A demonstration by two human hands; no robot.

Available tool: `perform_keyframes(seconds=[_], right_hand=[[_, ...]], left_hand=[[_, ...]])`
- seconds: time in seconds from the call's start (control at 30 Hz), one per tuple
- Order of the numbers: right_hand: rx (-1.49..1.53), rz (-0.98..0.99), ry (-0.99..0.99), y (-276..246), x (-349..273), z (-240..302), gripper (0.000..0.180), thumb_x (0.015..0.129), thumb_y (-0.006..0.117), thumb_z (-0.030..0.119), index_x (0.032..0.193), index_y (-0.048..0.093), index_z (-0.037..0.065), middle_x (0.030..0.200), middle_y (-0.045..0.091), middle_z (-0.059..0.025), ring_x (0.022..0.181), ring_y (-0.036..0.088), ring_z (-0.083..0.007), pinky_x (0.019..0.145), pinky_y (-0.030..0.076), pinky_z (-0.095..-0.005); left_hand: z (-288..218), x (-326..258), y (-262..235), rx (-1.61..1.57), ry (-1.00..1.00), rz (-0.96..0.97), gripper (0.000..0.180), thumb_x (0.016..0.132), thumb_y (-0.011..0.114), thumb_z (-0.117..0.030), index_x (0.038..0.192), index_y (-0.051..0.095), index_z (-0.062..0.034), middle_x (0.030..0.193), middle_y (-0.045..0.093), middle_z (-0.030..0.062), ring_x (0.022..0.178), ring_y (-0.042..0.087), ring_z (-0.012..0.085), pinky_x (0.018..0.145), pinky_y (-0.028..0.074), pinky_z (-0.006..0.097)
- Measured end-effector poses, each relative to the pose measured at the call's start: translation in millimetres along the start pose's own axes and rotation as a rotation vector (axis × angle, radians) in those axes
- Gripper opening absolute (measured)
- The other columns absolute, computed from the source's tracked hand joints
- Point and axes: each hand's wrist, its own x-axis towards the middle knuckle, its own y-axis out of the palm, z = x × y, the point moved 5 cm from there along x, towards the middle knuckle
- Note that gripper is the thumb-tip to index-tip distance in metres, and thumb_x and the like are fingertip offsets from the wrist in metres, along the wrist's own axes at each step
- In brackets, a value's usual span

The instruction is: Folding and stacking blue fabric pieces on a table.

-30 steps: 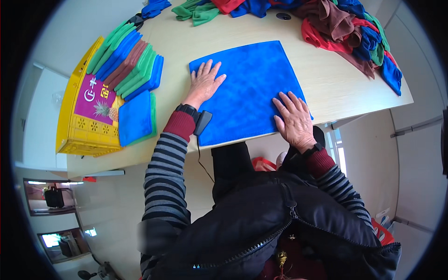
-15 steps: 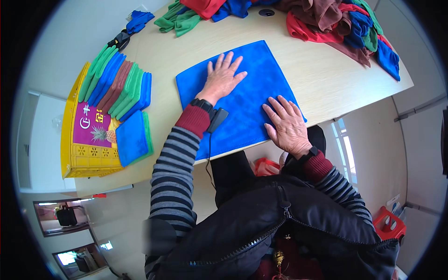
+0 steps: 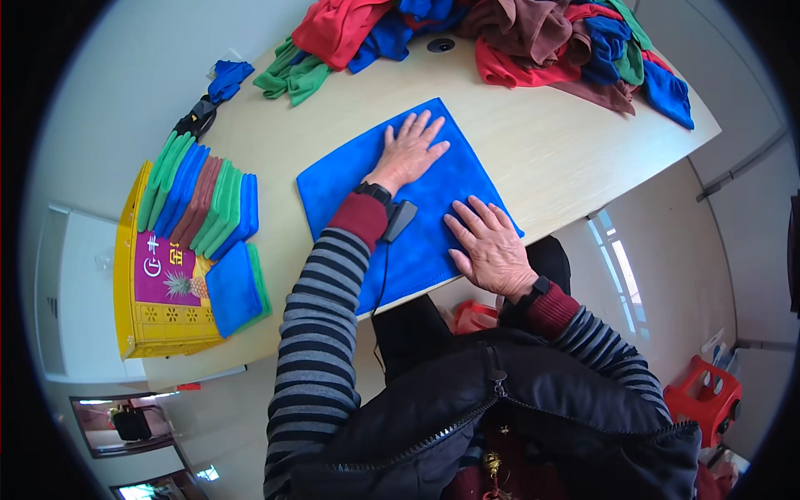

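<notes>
A blue cloth lies spread flat on the pale wooden table, with its near edge along the table's front edge. My left hand rests on its far part, palm down and fingers spread. On the near right part of the cloth my right hand lies flat, its fingers slightly apart. Neither hand grips anything. A dark device with a cable sits at my left wrist and covers a bit of the cloth.
At the left, folded green, blue and brown cloths stand in a row at a yellow box; a folded blue cloth leans in front. Crumpled cloths heap along the far side. A red stool stands on the floor at right.
The view has shifted, so the table sits lower in the picture. My left hand has slid a little toward the cloth's far right corner; my right hand stays about where it was.
</notes>
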Motion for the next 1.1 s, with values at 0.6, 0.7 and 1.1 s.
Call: perform_keyframes(seconds=[0.6, 0.7, 1.1], right_hand=[[-0.019, 0.042, -0.005, -26, -38, 18, 0.058, 0.092, 0.069, 0.032, 0.143, 0.053, 0.008, 0.153, 0.044, -0.0148, 0.145, 0.037, -0.034, 0.12, 0.028, -0.0522], [0.442, 0.638, 0.165, -36, -22, 20, 0.057, 0.09, 0.072, 0.027, 0.142, 0.054, 0.008, 0.151, 0.047, -0.0148, 0.145, 0.038, -0.0327, 0.119, 0.03, -0.0509], [0.031, -0.234, -0.112, -11, -28, 24, 0.04, 0.091, 0.071, 0.022, 0.126, 0.062, 0.003, 0.132, 0.06, -0.0142, 0.129, 0.053, -0.0315, 0.11, 0.039, -0.0465]], left_hand=[[2, 24, 16, 0.086, -0.056, -0.014, 0.064, 0.103, 0.038, -0.059, 0.16, 0.03, -0.0312, 0.169, 0.021, 0.0045, 0.156, 0.016, 0.0312, 0.118, 0.009, 0.07], [3, 13, 13, 0.072, -0.066, -0.006, 0.065, 0.102, 0.038, -0.06, 0.16, 0.028, -0.0316, 0.169, 0.02, 0.0052, 0.156, 0.015, 0.0319, 0.118, 0.009, 0.069], [-1, -83, -1, 0.076, -0.023, -0.016, 0.064, 0.104, 0.041, -0.054, 0.16, 0.03, -0.0242, 0.167, 0.022, 0.0121, 0.155, 0.016, 0.0348, 0.12, 0.01, 0.066]])
